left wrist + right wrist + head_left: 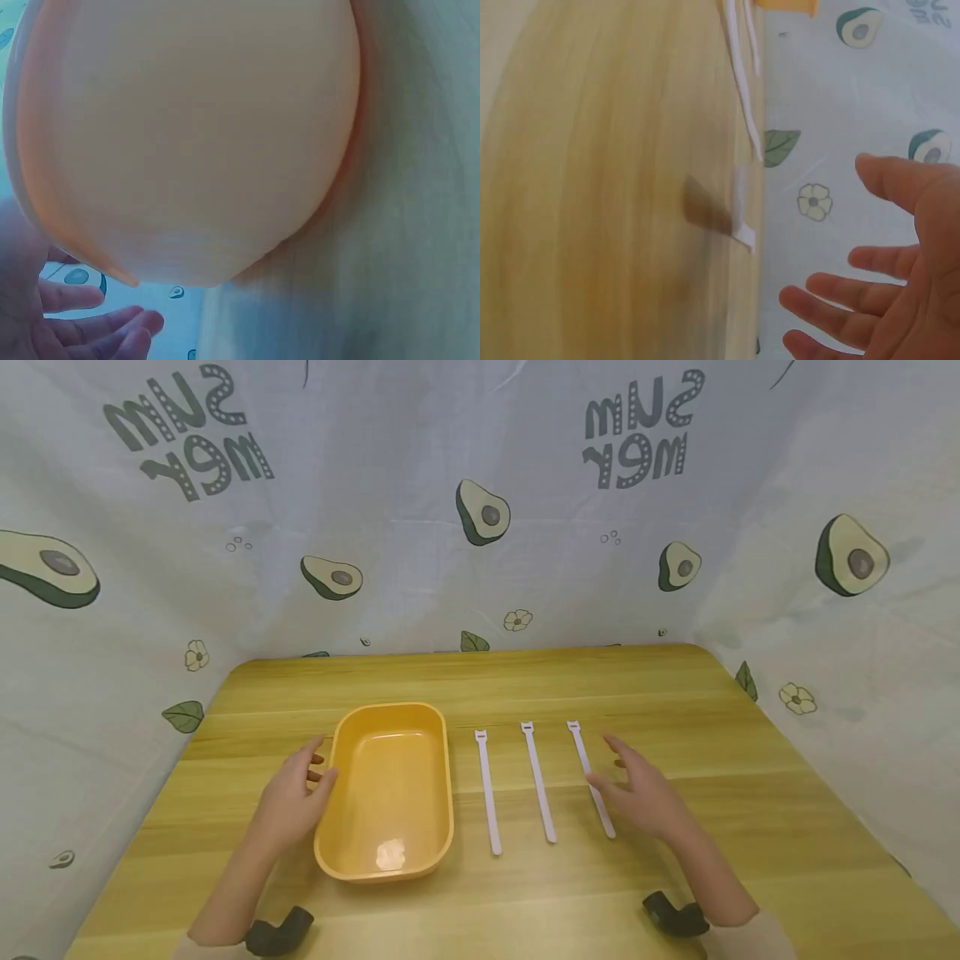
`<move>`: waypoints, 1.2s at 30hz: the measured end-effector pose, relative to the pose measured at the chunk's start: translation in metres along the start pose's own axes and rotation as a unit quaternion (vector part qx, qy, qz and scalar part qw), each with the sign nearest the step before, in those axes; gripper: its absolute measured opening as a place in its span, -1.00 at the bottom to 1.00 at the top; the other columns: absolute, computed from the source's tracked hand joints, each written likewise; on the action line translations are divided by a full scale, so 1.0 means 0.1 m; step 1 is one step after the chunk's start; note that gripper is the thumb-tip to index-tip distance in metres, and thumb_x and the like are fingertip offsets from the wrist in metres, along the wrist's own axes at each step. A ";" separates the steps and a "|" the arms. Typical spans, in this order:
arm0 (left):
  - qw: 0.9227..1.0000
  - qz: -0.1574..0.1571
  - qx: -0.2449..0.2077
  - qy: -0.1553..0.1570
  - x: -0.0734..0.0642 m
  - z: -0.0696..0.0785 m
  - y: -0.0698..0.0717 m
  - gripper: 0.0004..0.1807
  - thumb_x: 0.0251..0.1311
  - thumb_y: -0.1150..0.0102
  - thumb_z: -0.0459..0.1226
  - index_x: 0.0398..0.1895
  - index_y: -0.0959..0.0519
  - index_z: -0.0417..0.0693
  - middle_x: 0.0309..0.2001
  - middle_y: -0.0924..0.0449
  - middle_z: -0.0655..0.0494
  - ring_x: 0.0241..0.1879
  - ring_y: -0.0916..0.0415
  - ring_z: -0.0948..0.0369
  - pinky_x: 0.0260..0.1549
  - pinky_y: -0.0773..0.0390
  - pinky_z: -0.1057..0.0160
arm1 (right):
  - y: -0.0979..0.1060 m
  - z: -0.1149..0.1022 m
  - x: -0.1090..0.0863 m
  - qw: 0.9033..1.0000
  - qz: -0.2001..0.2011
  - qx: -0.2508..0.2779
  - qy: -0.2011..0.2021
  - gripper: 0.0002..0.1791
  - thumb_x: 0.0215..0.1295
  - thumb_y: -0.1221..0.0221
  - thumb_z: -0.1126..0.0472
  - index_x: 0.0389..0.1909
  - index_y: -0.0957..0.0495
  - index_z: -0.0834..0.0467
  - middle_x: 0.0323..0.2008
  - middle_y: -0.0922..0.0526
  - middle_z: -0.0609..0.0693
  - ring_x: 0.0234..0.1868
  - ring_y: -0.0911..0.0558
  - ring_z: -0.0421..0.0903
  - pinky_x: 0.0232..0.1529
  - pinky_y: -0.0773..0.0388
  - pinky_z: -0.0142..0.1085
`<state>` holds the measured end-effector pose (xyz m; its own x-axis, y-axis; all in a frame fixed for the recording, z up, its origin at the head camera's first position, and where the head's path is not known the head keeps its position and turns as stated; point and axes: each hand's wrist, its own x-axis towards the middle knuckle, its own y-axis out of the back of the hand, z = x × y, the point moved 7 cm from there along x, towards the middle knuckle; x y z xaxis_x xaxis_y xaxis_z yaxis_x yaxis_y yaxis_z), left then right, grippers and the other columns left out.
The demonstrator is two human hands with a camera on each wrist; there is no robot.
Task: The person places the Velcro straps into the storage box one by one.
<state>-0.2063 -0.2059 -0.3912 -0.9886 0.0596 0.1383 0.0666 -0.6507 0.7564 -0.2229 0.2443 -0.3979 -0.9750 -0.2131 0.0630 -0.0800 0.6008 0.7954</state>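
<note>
A yellow rectangular plastic tray with rounded corners sits left of centre on the table. My left hand is at its left side, fingers relaxed and thumb right at the rim. In the left wrist view the tray's outer wall fills much of the picture. Right of the tray lie three white cable ties with slotted heads: a left one, a middle one and a right one. Over the right tie hovers my right hand, fingers spread and loosely bent, holding nothing; its thumb overlaps that tie.
The wood-grain table has rounded far corners. A pale cloth printed with avocados, leaves and flowers hangs behind it and along both sides. Black curved pieces sit at both wrists.
</note>
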 end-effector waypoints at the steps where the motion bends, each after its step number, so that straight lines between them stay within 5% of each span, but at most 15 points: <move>1: 1.000 -0.001 -0.013 0.006 0.00 -0.02 0.00 -0.39 0.44 0.00 -0.21 0.42 -0.16 -0.34 0.09 -0.44 -0.31 -0.03 -0.50 -0.14 -0.16 -0.55 -0.11 | 0.01 0.02 0.00 1.000 0.003 0.003 -0.007 -0.19 0.43 -0.11 -0.05 0.47 -0.05 0.32 0.36 -0.21 0.39 0.25 -0.34 0.37 0.07 -0.37 0.27; 11: 0.997 0.004 -0.068 0.030 0.00 -0.09 0.00 -0.59 0.40 0.02 -0.33 0.27 -0.40 -0.27 -0.11 -0.52 -0.15 -0.35 -0.48 0.13 -0.49 -0.49 0.29 | 0.04 0.09 0.06 0.998 0.022 0.036 -0.047 -0.36 0.45 -0.12 0.07 0.33 -0.24 0.43 0.15 -0.45 0.39 0.10 -0.50 0.29 -0.03 -0.51 0.13; 20: 0.993 -0.007 -0.116 0.027 0.00 -0.10 -0.01 -0.61 0.37 -0.06 -0.35 0.23 -0.45 -0.26 -0.17 -0.50 -0.08 -0.32 -0.44 0.14 -0.51 -0.44 0.35 | -0.01 0.09 0.13 0.997 0.010 0.037 -0.074 -0.50 0.35 -0.21 0.21 0.15 -0.40 0.48 -0.13 -0.58 0.25 -0.09 -0.58 0.20 -0.15 -0.57 -0.03; 36: 0.984 -0.027 -0.174 0.017 0.01 -0.15 -0.04 -0.57 0.37 -0.09 -0.34 0.26 -0.42 -0.30 -0.15 -0.44 -0.07 -0.40 -0.41 0.24 -0.54 -0.39 0.36 | -0.12 0.09 0.26 0.996 0.028 0.015 -0.089 -0.59 0.23 -0.25 0.33 0.02 -0.47 0.51 -0.25 -0.60 0.21 -0.17 -0.59 0.17 -0.21 -0.57 -0.07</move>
<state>-0.2095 -0.2151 -0.4035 -0.9937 0.0798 0.0787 -0.0304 -0.8680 0.4957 -0.2491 0.2385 -0.4107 -0.9992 -0.0408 -0.0022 -0.0274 0.6313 0.7751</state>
